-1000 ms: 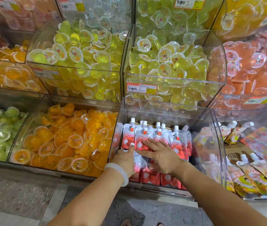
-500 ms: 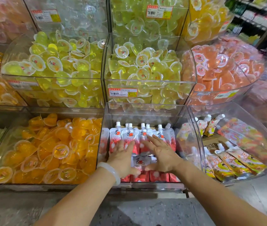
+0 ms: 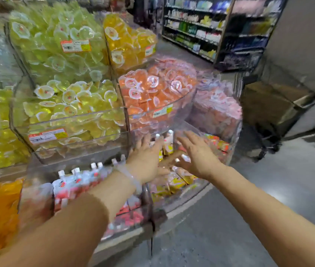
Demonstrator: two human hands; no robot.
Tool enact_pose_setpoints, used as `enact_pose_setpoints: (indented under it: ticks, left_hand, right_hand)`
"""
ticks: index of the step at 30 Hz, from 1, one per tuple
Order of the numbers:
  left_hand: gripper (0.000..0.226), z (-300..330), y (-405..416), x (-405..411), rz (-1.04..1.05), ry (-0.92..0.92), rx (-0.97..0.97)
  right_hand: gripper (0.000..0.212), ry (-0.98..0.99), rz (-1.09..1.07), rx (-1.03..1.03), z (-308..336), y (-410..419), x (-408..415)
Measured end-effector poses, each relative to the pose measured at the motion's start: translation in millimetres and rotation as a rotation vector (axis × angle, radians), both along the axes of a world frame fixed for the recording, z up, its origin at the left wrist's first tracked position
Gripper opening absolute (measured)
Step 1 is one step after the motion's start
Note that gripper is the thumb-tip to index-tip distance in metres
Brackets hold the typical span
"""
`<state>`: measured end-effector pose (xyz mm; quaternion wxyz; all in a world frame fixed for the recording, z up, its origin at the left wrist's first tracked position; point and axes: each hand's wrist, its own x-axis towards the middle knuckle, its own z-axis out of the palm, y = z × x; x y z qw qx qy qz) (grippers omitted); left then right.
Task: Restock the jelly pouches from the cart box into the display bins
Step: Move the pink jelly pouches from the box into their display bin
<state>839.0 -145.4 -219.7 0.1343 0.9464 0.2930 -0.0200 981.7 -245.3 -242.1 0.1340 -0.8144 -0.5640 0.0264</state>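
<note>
Red-and-white jelly pouches (image 3: pixel 75 182) with white caps stand in a clear display bin (image 3: pixel 37 201) at the lower left, partly hidden by my left forearm. Yellow-orange jelly pouches (image 3: pixel 174 182) lie in the neighbouring clear bin (image 3: pixel 197 186) to the right. My left hand (image 3: pixel 147 160), with a pale bangle at the wrist, hovers with spread fingers and holds nothing. My right hand (image 3: pixel 197 155) is beside it, fingers straight and spread, also holding nothing. Both hands are in front of the right bin. The frame is blurred by motion.
Bins of green-yellow jelly cups (image 3: pixel 70 101), orange cups (image 3: pixel 152 89), yellow cups (image 3: pixel 127 41) and pink cups (image 3: pixel 216 108) are stacked above. A cardboard box on a dark cart (image 3: pixel 268 105) stands at right. Store shelves (image 3: pixel 200 29) line the back; grey floor (image 3: pixel 268 189) lies at right.
My view has swung to the right. Both hands have lifted off the red-and-white pouches and moved right, toward the bin of yellow-orange pouches.
</note>
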Motion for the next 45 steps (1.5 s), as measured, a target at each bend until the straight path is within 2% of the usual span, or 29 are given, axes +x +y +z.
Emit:
enact_pose_setpoints:
  ticks: [6, 10, 19, 27, 35, 41, 45]
  left_hand:
    - [0.103, -11.4, -133.6, 127.9, -0.188, 0.043, -0.013]
    - [0.101, -11.3, -208.9, 196.8, -0.288, 0.071, -0.016]
    - [0.102, -20.8, -306.2, 352.6, -0.493, 0.145, 0.005]
    - [0.1, -26.0, -327.7, 538.7, -0.586, 0.118, 0.022]
    - [0.099, -9.4, -308.3, 727.9, -0.567, 0.126, 0.03]
    - [0.1, -31.3, -294.7, 843.1, -0.548, 0.162, 0.005]
    - [0.099, -44.5, -276.5, 944.9, -0.48, 0.169, 0.004]
  right_hand:
    - [0.086, -0.039, -0.189, -0.142, 1.9, -140.7, 88.0]
    - [0.09, 0.02, -0.343, -0.233, -1.0, -229.9, 144.3]
    - [0.089, 0.1, -0.59, -0.271, -9.3, -351.3, 265.8]
    - [0.086, 0.087, -0.658, -0.242, -1.3, -364.7, 438.3]
    - [0.083, 0.089, -0.651, -0.235, 16.6, -347.9, 623.4]
    - [0.085, 0.145, -0.623, -0.257, -1.5, -332.8, 744.4]
    - [0.085, 0.138, -0.578, -0.248, -12.2, -315.0, 860.5]
